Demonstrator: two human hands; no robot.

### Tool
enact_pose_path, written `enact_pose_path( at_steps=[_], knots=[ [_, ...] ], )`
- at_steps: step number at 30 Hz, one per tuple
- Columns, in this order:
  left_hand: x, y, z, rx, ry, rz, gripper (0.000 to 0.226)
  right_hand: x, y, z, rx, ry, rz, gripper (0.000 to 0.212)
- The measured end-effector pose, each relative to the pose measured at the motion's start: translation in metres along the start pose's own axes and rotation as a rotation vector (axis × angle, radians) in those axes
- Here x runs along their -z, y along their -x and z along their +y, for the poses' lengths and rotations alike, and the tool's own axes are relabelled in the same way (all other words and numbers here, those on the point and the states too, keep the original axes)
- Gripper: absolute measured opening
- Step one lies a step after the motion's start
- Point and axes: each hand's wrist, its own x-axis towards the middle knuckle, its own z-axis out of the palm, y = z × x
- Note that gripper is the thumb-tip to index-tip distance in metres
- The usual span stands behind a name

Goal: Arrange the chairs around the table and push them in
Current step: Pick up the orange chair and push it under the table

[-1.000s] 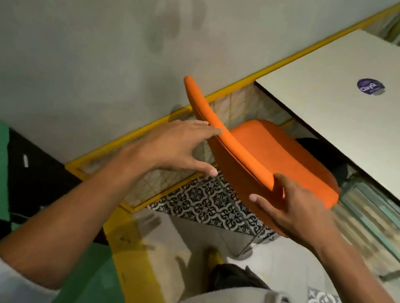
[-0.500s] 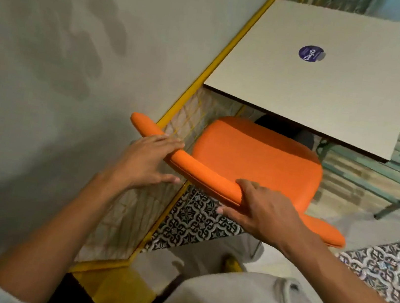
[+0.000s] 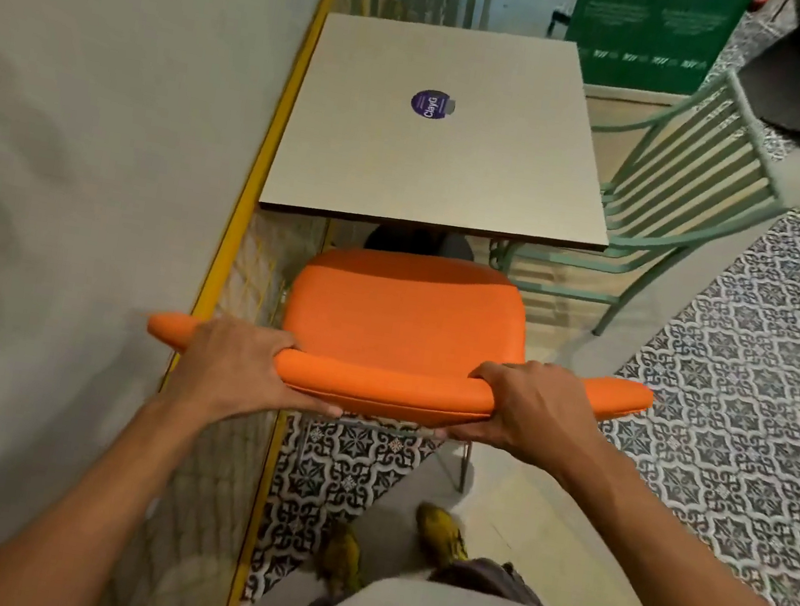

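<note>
An orange padded chair (image 3: 404, 314) stands square to the near edge of a beige square table (image 3: 441, 153), its seat front just short of the tabletop. My left hand (image 3: 235, 364) grips the left part of the curved backrest and my right hand (image 3: 532, 408) grips the right part, fingers wrapped over the top. A mint-green metal slatted chair (image 3: 674, 188) stands at the table's right side, angled, its seat partly under the top. A round purple sticker (image 3: 430, 104) lies on the tabletop.
A grey wall (image 3: 98, 154) with a yellow rail and mesh (image 3: 265, 168) runs close along the left. Patterned floor tiles (image 3: 765, 383) spread to the right. My feet in yellow shoes (image 3: 442, 529) stand behind the chair. A green sign (image 3: 651, 29) stands beyond the table.
The orange chair has swung from an angle to face the table squarely. My left hand went from resting open on the backrest to gripping it; the right hand kept its hold.
</note>
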Motion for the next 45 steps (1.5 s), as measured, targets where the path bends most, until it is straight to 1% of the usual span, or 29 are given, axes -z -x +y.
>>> enact_pose_path(
  at_steps=[3,7,10,13,18,22,24,32,36,38,40,45],
  knots=[
    [-0.005,0.009,-0.004,-0.047,-0.001,0.037,0.096,-0.001,0.008,-0.008,-0.035,-0.006,-0.018,0.101],
    [-0.004,0.025,-0.003,-0.086,0.013,0.071,0.093,0.001,0.019,-0.016,-0.054,-0.035,-0.038,0.087],
    [-0.004,0.041,0.0,-0.09,0.005,0.102,0.092,0.004,0.029,-0.023,-0.047,-0.036,-0.055,0.082],
    [-0.008,0.06,-0.002,-0.093,0.018,0.106,0.094,0.003,0.043,-0.032,-0.037,-0.03,-0.06,0.084],
    [-0.006,0.07,-0.016,-0.141,0.023,0.109,0.096,0.001,0.054,-0.051,-0.038,-0.039,-0.037,0.094],
    [-0.001,0.064,-0.014,-0.166,0.014,0.136,0.095,0.002,0.05,-0.044,-0.02,-0.028,-0.023,0.08],
    [0.001,0.053,-0.009,-0.177,0.011,0.148,0.092,0.002,0.045,-0.031,-0.021,-0.04,-0.014,0.077],
    [0.001,0.027,-0.012,-0.165,0.01,0.164,0.088,-0.004,0.019,-0.013,-0.001,-0.022,0.035,0.079],
    [0.002,0.017,-0.016,-0.161,0.02,0.205,0.076,-0.008,0.01,-0.011,0.008,-0.026,0.075,0.082],
    [0.001,0.015,-0.016,-0.177,0.027,0.221,0.073,-0.01,0.008,-0.008,0.006,-0.034,0.071,0.083],
    [0.0,0.012,-0.016,-0.189,0.009,0.237,0.075,-0.013,0.006,-0.006,0.004,-0.035,0.07,0.084],
    [-0.001,0.008,-0.022,-0.188,-0.019,0.236,0.088,-0.016,0.002,-0.008,0.009,-0.031,0.095,0.09]
  ],
)
